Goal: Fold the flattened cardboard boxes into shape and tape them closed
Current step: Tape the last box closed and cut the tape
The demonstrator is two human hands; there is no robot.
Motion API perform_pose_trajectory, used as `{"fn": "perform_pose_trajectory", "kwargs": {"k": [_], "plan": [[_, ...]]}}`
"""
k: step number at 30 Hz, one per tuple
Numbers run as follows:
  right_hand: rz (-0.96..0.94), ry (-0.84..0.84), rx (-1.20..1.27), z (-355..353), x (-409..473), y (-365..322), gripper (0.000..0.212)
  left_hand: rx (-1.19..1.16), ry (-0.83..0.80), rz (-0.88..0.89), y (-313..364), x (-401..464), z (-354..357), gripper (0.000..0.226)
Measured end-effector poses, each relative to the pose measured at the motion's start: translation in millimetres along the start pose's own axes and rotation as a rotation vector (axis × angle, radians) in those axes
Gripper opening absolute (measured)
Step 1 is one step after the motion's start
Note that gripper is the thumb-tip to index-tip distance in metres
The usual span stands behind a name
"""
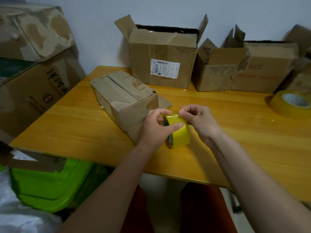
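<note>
Wooden table (pixel 235 132), open boxes (pixel 161 58) behind both hands' (pixel 154 128) tape roll (pixel 179 132).

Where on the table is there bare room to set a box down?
Bare wood lies right of the hands, between the tape roll and the second roll, and left of the small box. The back edge is crowded with open boxes.

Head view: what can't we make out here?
- Tape roll: loose end hidden under right hand fingertips; left hand covers its left side.
- Shipping label: text too small.
- Second tape roll: cut off by right edge.
- Small box: near end behind left hand.
</note>
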State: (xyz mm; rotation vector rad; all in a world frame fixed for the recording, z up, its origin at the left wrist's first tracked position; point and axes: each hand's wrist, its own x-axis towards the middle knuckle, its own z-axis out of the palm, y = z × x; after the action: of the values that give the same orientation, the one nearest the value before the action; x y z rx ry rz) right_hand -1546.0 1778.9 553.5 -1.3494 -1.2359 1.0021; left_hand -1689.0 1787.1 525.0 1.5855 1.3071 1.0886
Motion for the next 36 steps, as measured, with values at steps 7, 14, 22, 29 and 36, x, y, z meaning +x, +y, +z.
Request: {"fn": "perform_pose_trajectory", "kwargs": {"k": [7, 14, 22, 29, 36], "plan": [[-0.037, -0.092, 0.277, -18.0, -13.3, 11.3, 0.027, 0.072, -0.023, 0.032, 7.7, -1.5, 4.5, 0.039], [0.143, -0.054, 0.378, -15.6, -10.1, -0.6, 0.015, 0.014, 0.062, 0.151, 10.7, -5.8, 11.9, 0.044], [0.215, 0.003, 0.349, -12.3, -4.8, -9.7, 0.028, -0.024, 0.117, 0.341, 8.4, -11.0, 17.0, 0.045], [0.215, 0.025, 0.266, -14.5, -4.2, -10.6, 0.029, -0.001, 0.163, 0.319, 5.4, -11.1, 18.4, 0.011], [0.167, 0.026, 0.121, -20.8, -13.1, -2.9, 0.091, -0.091, 0.226, 0.119, 11.4, -7.1, 24.0, 0.019]]}}
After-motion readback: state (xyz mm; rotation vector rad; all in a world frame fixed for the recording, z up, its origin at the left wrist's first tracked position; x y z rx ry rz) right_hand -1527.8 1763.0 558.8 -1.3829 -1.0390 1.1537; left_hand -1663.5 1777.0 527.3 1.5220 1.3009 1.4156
